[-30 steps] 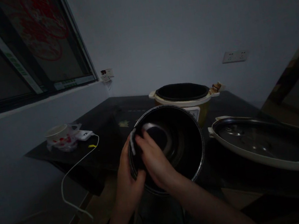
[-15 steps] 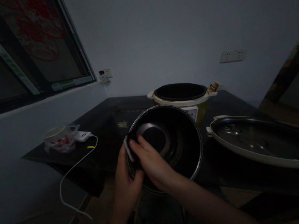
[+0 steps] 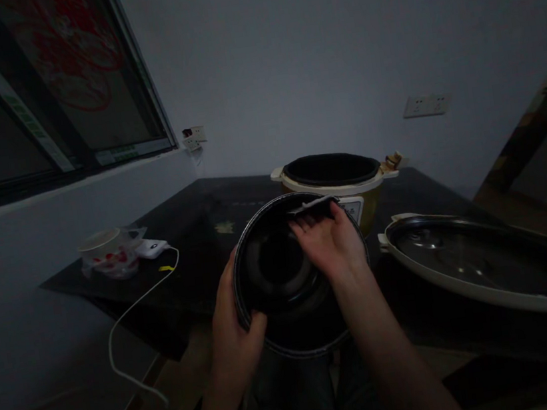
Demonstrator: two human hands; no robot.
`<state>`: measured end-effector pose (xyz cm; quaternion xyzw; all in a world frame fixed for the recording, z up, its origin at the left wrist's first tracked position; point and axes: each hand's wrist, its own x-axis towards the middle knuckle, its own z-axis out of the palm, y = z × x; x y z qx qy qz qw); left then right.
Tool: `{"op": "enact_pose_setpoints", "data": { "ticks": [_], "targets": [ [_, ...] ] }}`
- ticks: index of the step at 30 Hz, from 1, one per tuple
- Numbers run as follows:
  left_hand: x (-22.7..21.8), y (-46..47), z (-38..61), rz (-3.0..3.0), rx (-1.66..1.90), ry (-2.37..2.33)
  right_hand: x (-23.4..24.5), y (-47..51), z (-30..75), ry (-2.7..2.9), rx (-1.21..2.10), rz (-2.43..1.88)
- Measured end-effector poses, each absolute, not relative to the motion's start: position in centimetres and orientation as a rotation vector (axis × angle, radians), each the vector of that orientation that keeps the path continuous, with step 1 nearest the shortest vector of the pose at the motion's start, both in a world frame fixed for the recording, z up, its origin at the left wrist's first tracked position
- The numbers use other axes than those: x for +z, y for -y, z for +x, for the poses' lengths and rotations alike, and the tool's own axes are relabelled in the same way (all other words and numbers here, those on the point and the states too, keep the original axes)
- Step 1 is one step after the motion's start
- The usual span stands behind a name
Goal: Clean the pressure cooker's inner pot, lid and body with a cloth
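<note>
I hold a dark round inner pot (image 3: 286, 297) tilted toward me over my lap. My left hand (image 3: 233, 335) grips its left rim, thumb inside and fingers behind. My right hand (image 3: 331, 241) is at the pot's upper right rim, fingers closed on a small dark cloth or sponge (image 3: 313, 208) pressed against the inner wall near the edge. Behind the pot stands a yellow and white cooker body (image 3: 346, 185) with its lid off.
The cooker's lid (image 3: 492, 257) lies upside down on the dark table (image 3: 196, 228) to the right. At the table's left are a white bowl in plastic wrap (image 3: 105, 250), a white charger (image 3: 151, 248) and its trailing cable (image 3: 132, 318). A window is upper left.
My right hand has swept the cloth from the pot's left inner wall, next to my left hand, across to the upper right rim. The left hand has kept its grip.
</note>
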<state>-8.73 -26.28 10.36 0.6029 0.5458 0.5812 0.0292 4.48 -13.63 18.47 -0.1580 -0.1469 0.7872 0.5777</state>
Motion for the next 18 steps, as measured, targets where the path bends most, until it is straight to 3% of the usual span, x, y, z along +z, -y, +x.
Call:
{"op": "enact_pose_setpoints", "data": {
  "ticks": [11,18],
  "targets": [
    [10.6,26.4,-8.9,1.872,1.773,-1.610,17.0,16.6,-2.4,0.464,1.924,-0.517],
    [10.3,26.1,-9.1,1.840,1.785,-1.640,12.0,18.9,-1.3,1.448,1.822,-0.657]
  ]
}}
